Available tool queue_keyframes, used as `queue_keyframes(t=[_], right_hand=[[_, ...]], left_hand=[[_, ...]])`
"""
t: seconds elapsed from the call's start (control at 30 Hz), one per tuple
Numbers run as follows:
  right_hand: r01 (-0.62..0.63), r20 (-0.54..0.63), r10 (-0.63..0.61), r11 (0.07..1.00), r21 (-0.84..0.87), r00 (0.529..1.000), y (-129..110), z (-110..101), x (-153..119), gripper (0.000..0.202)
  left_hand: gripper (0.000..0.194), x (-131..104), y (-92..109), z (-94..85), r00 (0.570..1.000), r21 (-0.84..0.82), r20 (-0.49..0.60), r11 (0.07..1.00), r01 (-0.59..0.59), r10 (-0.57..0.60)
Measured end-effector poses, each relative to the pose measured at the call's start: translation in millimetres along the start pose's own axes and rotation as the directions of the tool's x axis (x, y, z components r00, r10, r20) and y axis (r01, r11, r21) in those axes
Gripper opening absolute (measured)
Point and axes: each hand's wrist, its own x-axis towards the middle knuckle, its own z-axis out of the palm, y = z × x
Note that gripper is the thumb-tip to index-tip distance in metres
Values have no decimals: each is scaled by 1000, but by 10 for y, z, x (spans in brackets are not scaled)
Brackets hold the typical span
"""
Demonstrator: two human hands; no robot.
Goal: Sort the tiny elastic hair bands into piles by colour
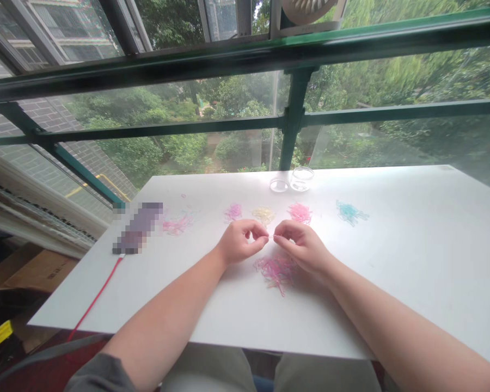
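Observation:
My left hand [245, 239] and my right hand [304, 245] meet over the middle of the white table [384, 272], thumb and forefinger pinched on each. Between the fingertips stretches a tiny pale loop [271, 237], seemingly a small rubber band. Just below the hands lies a mixed pile of pink and purple bands [275, 271]. Beyond them sit sorted piles: purple bands [233, 212], pale yellow bands [263, 214], pink bands [299, 213] and, farther right, teal bands [350, 212].
A clear round jar [301, 179] and its lid [278, 185] stand at the back edge. More pink bands [177, 224] lie at left, beside a blurred dark device [138, 228] with a red cable [98, 294]. A green railing [292, 120] runs behind the table.

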Motion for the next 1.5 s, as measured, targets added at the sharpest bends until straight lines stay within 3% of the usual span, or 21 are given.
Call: queue_keyframes(t=[0.23,0.4,0.6,0.73,0.87,1.0,1.17,1.33,1.5], right_hand=[[-8,-13,8,1000,-3,1000,3,-27,-2,9],[-10,-95,13,1000,28,995,46,-62,21,10],[18,19,-14,978,-207,1000,76,-15,5,8],[-9,10,13,946,-325,1000,110,-86,22,9],[-69,-31,61,909,-412,998,123,-212,53,11],[-124,-73,102,882,-455,992,120,-298,62,14],[-162,-74,145,850,-502,987,113,-373,74,17],[-146,42,203,819,-555,978,112,-483,78,18],[-128,181,272,818,-562,945,133,-572,55,21]], left_hand=[[9,15,3,-41,1000,-51,15,999,4,-3],[13,37,-58,-125,996,-120,-61,991,58,-66],[11,74,-146,-241,995,126,-29,988,95,-92],[10,117,-267,-370,961,325,-207,914,244,-183],[11,135,-424,-434,912,372,-329,853,365,-247],[13,144,-526,-429,877,356,-370,825,439,-307],[14,157,-550,-428,864,339,-382,819,462,-329],[22,161,-598,-430,855,261,-387,849,460,-345],[26,214,-677,-503,820,88,-416,880,466,-393]])
